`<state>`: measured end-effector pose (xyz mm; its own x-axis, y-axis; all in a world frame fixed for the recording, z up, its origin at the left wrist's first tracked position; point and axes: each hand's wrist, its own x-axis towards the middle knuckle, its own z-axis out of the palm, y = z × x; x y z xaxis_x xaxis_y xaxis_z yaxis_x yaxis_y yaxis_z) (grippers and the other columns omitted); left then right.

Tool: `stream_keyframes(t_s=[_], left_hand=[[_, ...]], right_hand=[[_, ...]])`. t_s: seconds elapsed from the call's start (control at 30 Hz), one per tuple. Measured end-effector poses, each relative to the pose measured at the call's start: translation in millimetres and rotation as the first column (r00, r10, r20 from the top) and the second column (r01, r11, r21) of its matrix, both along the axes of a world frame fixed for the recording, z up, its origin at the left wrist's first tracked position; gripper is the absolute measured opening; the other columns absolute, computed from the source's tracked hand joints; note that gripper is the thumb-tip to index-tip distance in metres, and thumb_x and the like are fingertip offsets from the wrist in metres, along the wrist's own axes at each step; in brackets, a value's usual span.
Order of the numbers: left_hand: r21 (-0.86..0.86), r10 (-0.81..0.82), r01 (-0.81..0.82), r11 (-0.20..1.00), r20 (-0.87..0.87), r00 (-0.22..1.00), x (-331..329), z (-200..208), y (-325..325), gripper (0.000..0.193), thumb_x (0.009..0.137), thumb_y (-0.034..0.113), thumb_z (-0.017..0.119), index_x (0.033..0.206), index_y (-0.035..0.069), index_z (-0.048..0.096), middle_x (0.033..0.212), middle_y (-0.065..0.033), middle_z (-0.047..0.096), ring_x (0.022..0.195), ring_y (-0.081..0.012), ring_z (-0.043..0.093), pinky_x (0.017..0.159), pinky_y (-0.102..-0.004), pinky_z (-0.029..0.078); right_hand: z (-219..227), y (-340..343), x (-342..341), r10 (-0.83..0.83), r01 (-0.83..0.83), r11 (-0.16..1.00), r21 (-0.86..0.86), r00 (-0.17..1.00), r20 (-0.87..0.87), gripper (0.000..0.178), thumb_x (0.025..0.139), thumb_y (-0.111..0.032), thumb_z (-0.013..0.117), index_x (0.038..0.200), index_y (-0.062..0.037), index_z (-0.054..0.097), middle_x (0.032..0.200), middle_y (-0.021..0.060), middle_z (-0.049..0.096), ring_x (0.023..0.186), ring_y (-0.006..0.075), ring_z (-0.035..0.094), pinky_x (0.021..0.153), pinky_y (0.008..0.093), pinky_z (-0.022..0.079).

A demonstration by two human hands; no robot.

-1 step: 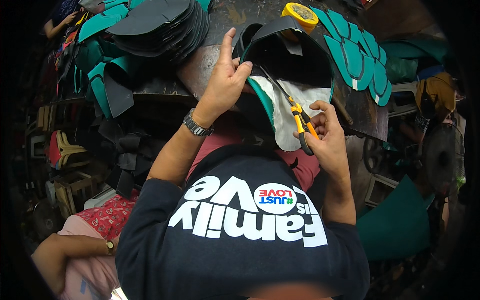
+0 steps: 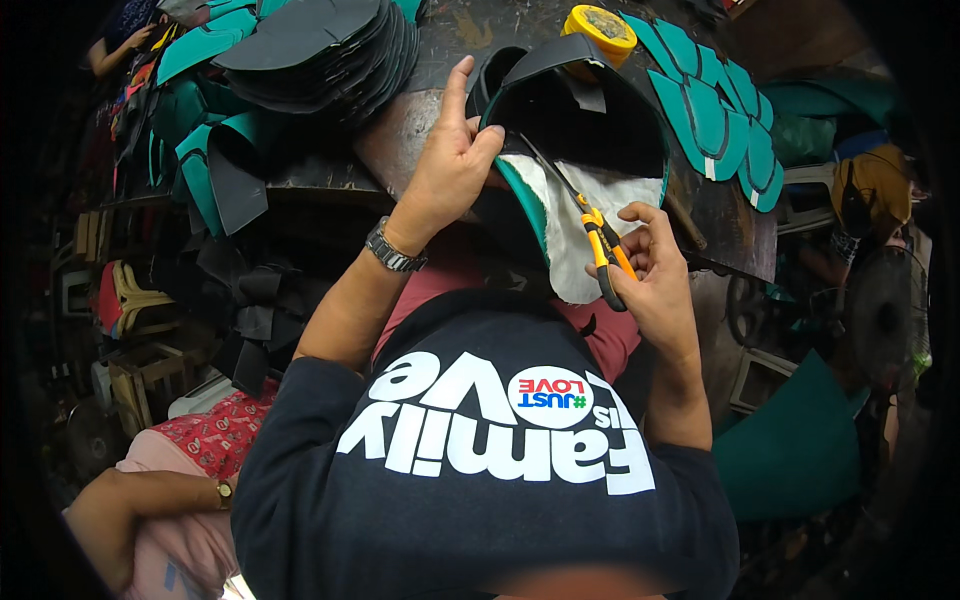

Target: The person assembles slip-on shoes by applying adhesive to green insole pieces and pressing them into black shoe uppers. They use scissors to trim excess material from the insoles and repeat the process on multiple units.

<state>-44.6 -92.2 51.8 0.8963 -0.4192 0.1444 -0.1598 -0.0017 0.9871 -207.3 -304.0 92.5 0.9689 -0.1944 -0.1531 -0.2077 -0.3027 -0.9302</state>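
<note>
Long-nose pliers (image 2: 583, 204) with yellow, orange and black handles are slanting across a creased white cloth (image 2: 567, 262), their slim dark nose pointing to the upper left. The cloth is spilling loosely out of a curved shell (image 2: 622, 128), green-edged and black within, whose wide mouth is jutting past the counter's (image 2: 738, 238) near edge.

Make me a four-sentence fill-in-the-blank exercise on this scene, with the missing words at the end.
1. The person's ____ hand holds the pliers.
2. On the person in the black shirt, the watch sits on the ____ wrist.
3. The cloth beneath the pliers is ____.
4. The round tub on the table is ____.

Missing words: right; left; white; yellow.
</note>
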Motion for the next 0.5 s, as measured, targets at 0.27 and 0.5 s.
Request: stream_keyframes(t_s=[0.27,0.5], left_hand=[[0.495,-0.096,-0.147,0.856,0.431,0.897,25,35,-3,0.069,0.096,0.019,0.064,0.158,0.010,0.034,0.083,-0.0159,0.069,0.064,-0.0240,0.065,0.066,-0.0370,0.054],[0.508,-0.103,-0.142,0.850,0.423,0.900,54,43,-15,0.059,0.092,0.009,0.051,0.151,0.013,0.047,0.087,-0.0223,0.068,0.063,-0.0251,0.063,0.066,-0.0376,0.052]], right_hand=[[-6,-5,-2,0.057,-0.052,0.978,-0.204,0.998,0.020,0.055,0.079,0.010,0.059,0.132,-0.0021,0.050,0.081,0.0059,0.059,0.073,0.0084,0.063,0.068,0.0232,0.053],[-1,-5,-5,0.016,0.003,0.963,-0.269,0.998,0.068,0.055,0.077,0.009,0.066,0.129,-0.0024,0.052,0.079,0.0048,0.058,0.068,0.0065,0.055,0.062,0.0221,0.047]])
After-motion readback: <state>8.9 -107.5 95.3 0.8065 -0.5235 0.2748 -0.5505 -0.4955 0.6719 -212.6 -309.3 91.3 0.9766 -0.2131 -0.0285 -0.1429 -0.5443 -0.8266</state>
